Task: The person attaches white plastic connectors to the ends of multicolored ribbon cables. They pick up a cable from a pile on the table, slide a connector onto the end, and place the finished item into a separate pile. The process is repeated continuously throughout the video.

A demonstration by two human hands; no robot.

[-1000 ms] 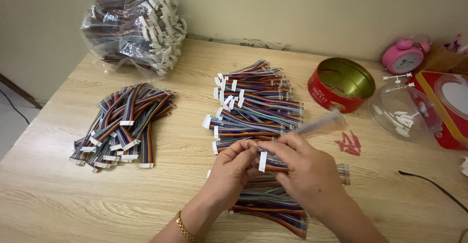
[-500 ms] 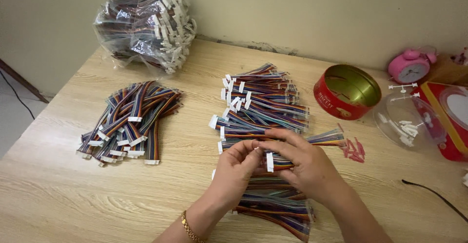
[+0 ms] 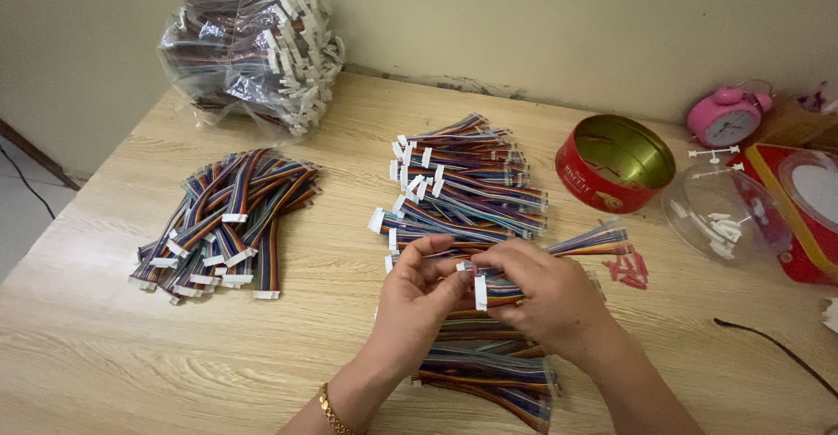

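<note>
Surface: we work at a pale wooden table (image 3: 113,348) pushed against a plain cream wall.
Left hand: our left hand (image 3: 417,300) pinches the near end of a rainbow ribbon cable (image 3: 587,243) between thumb and fingertips — grasping, not loose. A gold bracelet (image 3: 330,411) sits at the wrist.
Right hand: our right hand (image 3: 546,294) is closed around the same cable just beside the left, fingers meeting it at the white connector (image 3: 480,292).
Cable: held above the table in front of us; its free end fans out to the right, past the right hand.
Under the hands: a heap of like cables (image 3: 489,369) lies directly below.
Middle pile: a larger stack of cables (image 3: 467,182) just beyond the hands.
Left pile: another bundle (image 3: 223,226) well apart, to the left.
Far corner: a clear plastic bag of cables (image 3: 253,47) against the wall.
Right side: a red round tin (image 3: 611,164), open, near a clear plastic lid (image 3: 724,217) — and a pink alarm clock (image 3: 729,116) behind them.
</note>
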